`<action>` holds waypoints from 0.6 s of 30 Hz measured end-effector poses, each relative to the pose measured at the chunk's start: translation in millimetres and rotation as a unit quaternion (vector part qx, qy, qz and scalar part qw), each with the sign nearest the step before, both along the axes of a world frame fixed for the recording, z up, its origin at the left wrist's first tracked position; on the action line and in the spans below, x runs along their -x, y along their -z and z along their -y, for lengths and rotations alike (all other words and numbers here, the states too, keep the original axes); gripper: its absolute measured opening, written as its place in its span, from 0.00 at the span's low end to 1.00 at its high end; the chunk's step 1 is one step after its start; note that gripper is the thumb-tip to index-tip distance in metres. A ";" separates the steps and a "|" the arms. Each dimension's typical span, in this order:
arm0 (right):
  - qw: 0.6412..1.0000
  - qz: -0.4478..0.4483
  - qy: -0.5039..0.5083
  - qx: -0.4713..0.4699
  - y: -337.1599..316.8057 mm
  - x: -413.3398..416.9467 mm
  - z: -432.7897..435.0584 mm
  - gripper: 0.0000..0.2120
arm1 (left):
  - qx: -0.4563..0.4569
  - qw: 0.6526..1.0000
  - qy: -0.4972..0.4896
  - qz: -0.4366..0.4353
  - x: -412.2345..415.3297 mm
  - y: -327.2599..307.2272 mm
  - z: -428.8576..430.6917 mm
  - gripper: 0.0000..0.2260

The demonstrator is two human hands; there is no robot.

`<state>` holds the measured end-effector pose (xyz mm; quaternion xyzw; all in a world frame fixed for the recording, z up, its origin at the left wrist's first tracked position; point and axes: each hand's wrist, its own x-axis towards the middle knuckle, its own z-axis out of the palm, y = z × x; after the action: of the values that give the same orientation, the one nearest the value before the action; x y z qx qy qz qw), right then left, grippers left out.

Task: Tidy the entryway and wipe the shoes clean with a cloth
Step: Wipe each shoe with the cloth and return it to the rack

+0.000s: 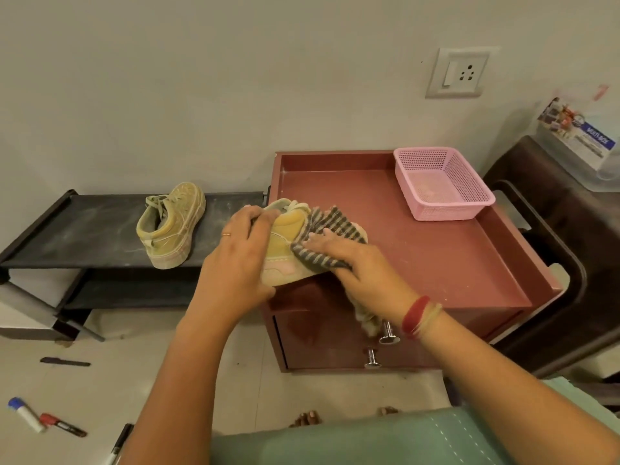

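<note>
The yellow shoe (285, 246) is at the front left corner of the red cabinet's top (436, 256), tipped on its side with the pale sole toward the person and overhanging the front edge. Whether it rests on the surface or is held just above it cannot be told. The left hand (235, 260) grips it at the heel end, fingers curled over the collar and thumb under the sole. The right hand (352, 263) lies with fairly straight fingers flat on the striped cloth (322, 243), pressing it against the shoe's toe half; a tail of the cloth hangs past the front edge under the wrist.

The top has a raised rim on its back and side edges. A pink basket (443, 182) sits in the back right corner, well apart from the hands, with bare surface between. Two metal knobs (388, 334) stick out of the cabinet's front.

A second shoe (171, 226) stands on the right half of the black rack's (84, 229) upper shelf, just left of the cabinet. Four markers lie on the floor (151, 357) at the left, among them a blue-capped marker (25, 414). A wall socket (458, 73) is above the cabinet.
</note>
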<state>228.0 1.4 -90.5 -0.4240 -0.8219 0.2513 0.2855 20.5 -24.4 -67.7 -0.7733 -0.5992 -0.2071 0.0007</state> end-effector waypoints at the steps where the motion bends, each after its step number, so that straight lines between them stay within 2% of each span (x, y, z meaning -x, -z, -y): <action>1: 1.000 0.016 -0.011 -0.014 3.3 -0.3 0.8 0.25 | 0.010 1.000 0.001 0.006 1.4 -1.0 -0.9 0.45; 5: 0.993 0.045 0.104 0.012 6.1 -18.9 -21.0 0.26 | 0.023 1.000 0.011 0.005 3.1 -1.2 -1.6 0.46; 9: 0.998 0.022 0.042 0.032 6.1 -12.8 -12.4 0.25 | 0.015 1.000 0.022 0.008 3.8 0.8 -1.8 0.45; 13: 0.988 0.060 0.137 0.050 8.9 -28.3 -27.5 0.20 | -0.019 0.999 0.036 -0.002 0.9 3.1 -0.8 0.42; 18: 0.997 0.032 0.067 0.030 4.6 -15.3 -8.2 0.21 | -0.020 0.999 0.038 -0.002 3.8 5.6 -3.2 0.42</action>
<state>243.4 9.6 -95.0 -0.4942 -0.7925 0.2426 0.2625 16.7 -21.2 -73.3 -0.7958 -0.5651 -0.2174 0.0090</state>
